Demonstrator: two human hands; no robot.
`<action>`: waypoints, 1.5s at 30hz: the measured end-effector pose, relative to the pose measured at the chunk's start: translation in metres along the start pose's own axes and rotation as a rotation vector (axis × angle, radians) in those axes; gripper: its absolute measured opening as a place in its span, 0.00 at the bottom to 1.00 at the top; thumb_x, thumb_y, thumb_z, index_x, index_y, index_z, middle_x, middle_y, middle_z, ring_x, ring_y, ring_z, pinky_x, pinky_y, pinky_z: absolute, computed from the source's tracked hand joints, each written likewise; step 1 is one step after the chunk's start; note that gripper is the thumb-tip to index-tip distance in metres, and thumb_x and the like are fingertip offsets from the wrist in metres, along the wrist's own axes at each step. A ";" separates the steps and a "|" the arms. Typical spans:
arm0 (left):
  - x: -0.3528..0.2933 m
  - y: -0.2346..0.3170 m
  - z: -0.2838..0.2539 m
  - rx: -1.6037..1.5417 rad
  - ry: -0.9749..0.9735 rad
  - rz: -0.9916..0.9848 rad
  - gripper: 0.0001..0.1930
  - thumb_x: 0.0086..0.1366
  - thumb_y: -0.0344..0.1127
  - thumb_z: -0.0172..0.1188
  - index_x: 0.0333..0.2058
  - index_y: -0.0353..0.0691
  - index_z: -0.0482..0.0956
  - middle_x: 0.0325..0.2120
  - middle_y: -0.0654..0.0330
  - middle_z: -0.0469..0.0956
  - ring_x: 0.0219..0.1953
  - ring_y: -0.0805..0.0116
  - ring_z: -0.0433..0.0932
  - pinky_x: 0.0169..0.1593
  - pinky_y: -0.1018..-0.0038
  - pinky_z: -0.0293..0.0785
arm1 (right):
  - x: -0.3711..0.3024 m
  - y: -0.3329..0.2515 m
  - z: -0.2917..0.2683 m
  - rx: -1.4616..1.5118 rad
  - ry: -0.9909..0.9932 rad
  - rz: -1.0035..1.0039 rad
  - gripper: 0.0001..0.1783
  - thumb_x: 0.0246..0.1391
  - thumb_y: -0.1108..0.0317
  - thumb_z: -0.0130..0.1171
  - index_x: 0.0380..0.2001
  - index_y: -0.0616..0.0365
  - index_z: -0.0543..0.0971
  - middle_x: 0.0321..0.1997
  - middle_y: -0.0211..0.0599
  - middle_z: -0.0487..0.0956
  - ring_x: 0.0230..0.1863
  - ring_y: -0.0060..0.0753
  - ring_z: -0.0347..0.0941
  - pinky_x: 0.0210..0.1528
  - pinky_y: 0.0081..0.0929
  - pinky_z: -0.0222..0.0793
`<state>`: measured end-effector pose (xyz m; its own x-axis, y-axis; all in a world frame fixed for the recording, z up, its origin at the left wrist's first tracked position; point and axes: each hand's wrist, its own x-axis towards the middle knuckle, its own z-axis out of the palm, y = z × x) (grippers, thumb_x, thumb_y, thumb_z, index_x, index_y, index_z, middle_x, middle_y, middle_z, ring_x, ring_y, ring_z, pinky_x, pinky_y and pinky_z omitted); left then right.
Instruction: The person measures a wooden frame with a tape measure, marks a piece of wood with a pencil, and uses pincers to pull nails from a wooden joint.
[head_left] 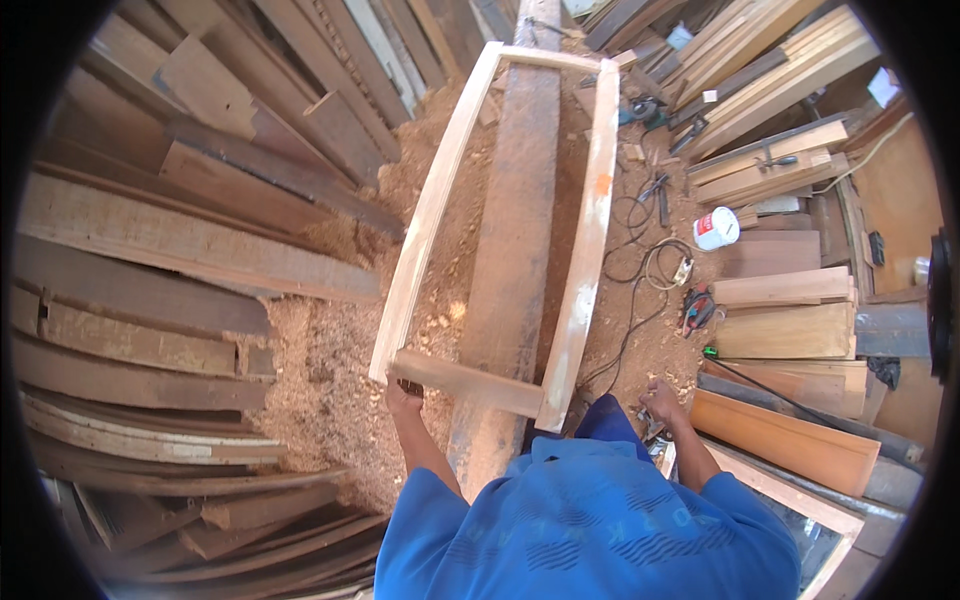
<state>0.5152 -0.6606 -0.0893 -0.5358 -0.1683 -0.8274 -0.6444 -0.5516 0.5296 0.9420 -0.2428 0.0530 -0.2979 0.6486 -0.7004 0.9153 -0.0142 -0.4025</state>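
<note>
A long rectangular wooden frame (432,210) lies in front of me, its right rail smeared with pale patches and an orange mark. It rests across a thick, worn plank (512,210). My left hand (405,395) is closed at the frame's near left corner, where the darker short rail (470,384) meets the long left rail; some fingers are hidden below the wood. Off to the right of the frame, low beside my knee, my right hand (660,402) has its fingers curled. Whatever it holds, if anything, is too small to make out.
Stacked boards (190,230) crowd the left side, and more timber (790,330) lines the right. Wood shavings (330,350) cover the floor. Right of the frame are a white bucket (716,229), looped cables (630,270), red-handled pliers (697,308) and a teal power tool (645,108).
</note>
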 end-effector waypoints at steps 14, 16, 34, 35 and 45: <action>-0.040 -0.017 0.047 0.040 -0.020 0.029 0.29 0.70 0.56 0.48 0.60 0.39 0.67 0.57 0.51 0.72 0.58 0.50 0.71 0.61 0.49 0.66 | 0.079 0.046 -0.028 -0.240 -0.158 -0.075 0.30 0.45 0.57 0.69 0.46 0.69 0.78 0.36 0.54 0.82 0.39 0.46 0.80 0.42 0.36 0.75; -0.042 -0.024 0.048 0.113 0.017 0.048 0.30 0.70 0.55 0.49 0.60 0.37 0.67 0.56 0.51 0.73 0.58 0.51 0.72 0.60 0.52 0.68 | 0.098 0.052 -0.038 -0.289 -0.177 -0.115 0.30 0.45 0.57 0.69 0.47 0.70 0.78 0.36 0.54 0.83 0.38 0.46 0.81 0.41 0.36 0.75; -0.165 -0.157 0.027 0.919 0.077 0.117 0.26 0.65 0.58 0.58 0.41 0.37 0.73 0.17 0.57 0.73 0.11 0.70 0.68 0.11 0.74 0.66 | 0.222 0.089 -0.123 -0.631 -0.014 -0.196 0.22 0.41 0.59 0.62 0.42 0.55 0.82 0.42 0.57 0.80 0.53 0.60 0.73 0.53 0.48 0.70; -0.173 -0.152 0.022 0.929 0.121 0.148 0.26 0.65 0.58 0.57 0.42 0.36 0.73 0.17 0.57 0.74 0.11 0.70 0.69 0.12 0.75 0.66 | 0.205 0.063 -0.137 -0.595 -0.092 -0.108 0.22 0.45 0.62 0.60 0.47 0.52 0.80 0.52 0.57 0.75 0.58 0.61 0.69 0.57 0.49 0.68; -0.157 -0.141 0.002 0.968 0.121 0.211 0.24 0.67 0.54 0.55 0.43 0.35 0.76 0.25 0.57 0.78 0.18 0.67 0.75 0.17 0.74 0.71 | 0.229 0.122 -0.151 -0.555 0.073 -0.337 0.28 0.36 0.58 0.73 0.44 0.54 0.80 0.50 0.56 0.76 0.55 0.57 0.70 0.57 0.48 0.66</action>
<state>0.6893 -0.5552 -0.0337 -0.6660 -0.2978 -0.6839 -0.7384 0.3935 0.5477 1.0264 0.0190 -0.0673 -0.5914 0.5994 -0.5394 0.7849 0.5811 -0.2150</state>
